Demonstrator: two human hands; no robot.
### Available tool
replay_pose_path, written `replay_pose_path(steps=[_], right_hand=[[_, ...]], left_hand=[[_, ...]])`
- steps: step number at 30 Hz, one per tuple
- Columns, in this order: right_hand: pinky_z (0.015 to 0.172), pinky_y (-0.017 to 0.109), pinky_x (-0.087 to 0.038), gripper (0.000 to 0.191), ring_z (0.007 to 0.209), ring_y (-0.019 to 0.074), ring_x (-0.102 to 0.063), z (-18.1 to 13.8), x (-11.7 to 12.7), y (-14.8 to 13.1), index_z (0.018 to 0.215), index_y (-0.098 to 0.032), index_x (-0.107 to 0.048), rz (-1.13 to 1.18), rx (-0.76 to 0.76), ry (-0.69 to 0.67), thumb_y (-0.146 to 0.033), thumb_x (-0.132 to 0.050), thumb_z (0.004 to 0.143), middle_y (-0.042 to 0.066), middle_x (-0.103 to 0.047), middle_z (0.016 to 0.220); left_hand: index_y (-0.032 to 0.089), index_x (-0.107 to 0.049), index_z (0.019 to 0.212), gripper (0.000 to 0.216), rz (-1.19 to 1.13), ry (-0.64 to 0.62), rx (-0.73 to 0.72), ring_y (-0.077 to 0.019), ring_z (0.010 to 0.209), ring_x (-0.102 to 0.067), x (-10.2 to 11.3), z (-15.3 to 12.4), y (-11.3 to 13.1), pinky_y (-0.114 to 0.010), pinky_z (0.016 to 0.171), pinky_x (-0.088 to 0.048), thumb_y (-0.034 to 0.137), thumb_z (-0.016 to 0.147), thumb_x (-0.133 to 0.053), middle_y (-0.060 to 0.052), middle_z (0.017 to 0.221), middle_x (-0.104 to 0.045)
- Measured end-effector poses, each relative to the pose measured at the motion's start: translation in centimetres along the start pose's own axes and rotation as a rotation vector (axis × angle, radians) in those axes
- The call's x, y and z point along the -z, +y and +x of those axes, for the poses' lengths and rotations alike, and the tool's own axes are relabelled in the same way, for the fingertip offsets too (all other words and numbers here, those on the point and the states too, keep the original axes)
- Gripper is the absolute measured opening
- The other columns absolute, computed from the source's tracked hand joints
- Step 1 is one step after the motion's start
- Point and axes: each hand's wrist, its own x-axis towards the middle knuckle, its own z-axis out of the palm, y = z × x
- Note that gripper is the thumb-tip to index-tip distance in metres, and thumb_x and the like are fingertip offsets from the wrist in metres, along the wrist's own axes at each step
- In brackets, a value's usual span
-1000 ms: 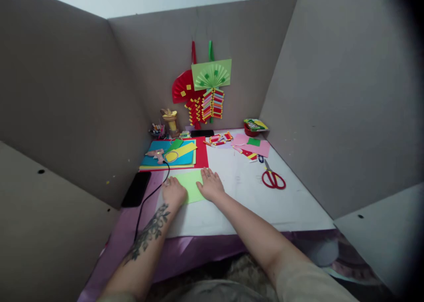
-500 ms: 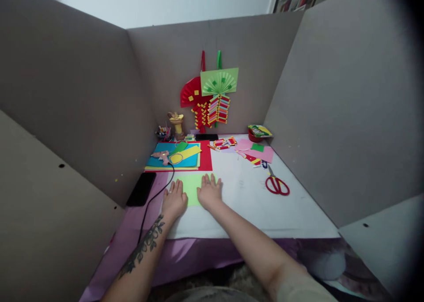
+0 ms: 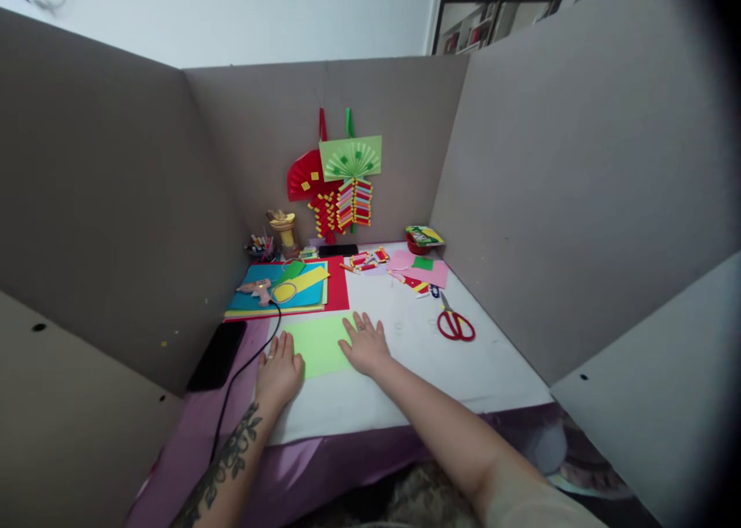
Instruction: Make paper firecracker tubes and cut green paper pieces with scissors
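Observation:
A light green sheet of paper (image 3: 319, 346) lies flat on the white table cover (image 3: 417, 381) in front of me. My left hand (image 3: 280, 370) rests palm down at the sheet's left edge, its fingers stretched forward. On the right edge lies my right hand (image 3: 366, 346), palm down with its fingers spread. Neither hand grips anything. Parts of the sheet's side edges are hidden under the hands. Beyond the sheet, a pink glue gun (image 3: 258, 290) sits on a stack of coloured paper (image 3: 337, 289), and its black cord runs down past my left hand.
Red-handled scissors (image 3: 456, 326) lie to the right. A black phone (image 3: 218, 356) is at the left. Small paper rolls (image 3: 370, 259) and pink paper (image 3: 431, 272) lie farther back. Red and green paper fan ornaments (image 3: 353, 161) hang on the grey back panel (image 3: 243, 126). Grey panels enclose both sides.
My hands have moved apart, showing more of the green sheet between them, and my right hand's fingers are more spread. The camera view has turned slightly to the right.

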Motion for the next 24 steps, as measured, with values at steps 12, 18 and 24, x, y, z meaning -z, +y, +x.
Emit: replay_pose_path(steps=[12, 18, 24], right_hand=[[0.105, 0.042, -0.016, 0.047, 0.132, 0.0268, -0.023, -5.1, 2.7, 13.7, 0.133, -0.018, -0.044, -0.145, -0.324, 0.353, -0.033, -0.034, 0.089, 0.011, -0.034, 0.144], [0.088, 0.037, -0.036, 0.039, 0.114, 0.0274, -0.044, -0.9, 8.1, 18.6, 0.118, -0.016, -0.057, -0.118, -0.636, 0.320, -0.028, -0.033, 0.090, 0.018, -0.051, 0.121], [0.075, 0.037, -0.043, 0.044, 0.101, 0.0301, -0.057, 0.7, 9.3, 18.8, 0.120, -0.009, -0.054, -0.070, -0.692, 0.109, -0.035, -0.045, 0.085, 0.022, -0.058, 0.110]], left_hand=[[0.008, -0.032, 0.140, 0.057, -0.007, 0.023, 0.029, -0.0277, 0.135, -0.025, -0.4, 0.2, 0.2, -0.052, 0.105, -0.026, 0.029, 0.088, -0.023, -0.011, 0.147, -0.029], [0.010, -0.033, 0.140, 0.056, -0.031, 0.022, 0.057, -0.0274, 0.136, -0.024, -0.3, 0.1, 0.4, -0.052, 0.105, -0.025, 0.030, 0.088, -0.025, -0.011, 0.148, -0.029], [0.010, -0.034, 0.139, 0.056, -0.036, 0.017, 0.071, -0.0271, 0.135, -0.025, 0.4, -0.2, 0.6, -0.050, 0.106, -0.025, 0.029, 0.087, -0.026, -0.011, 0.147, -0.031]])
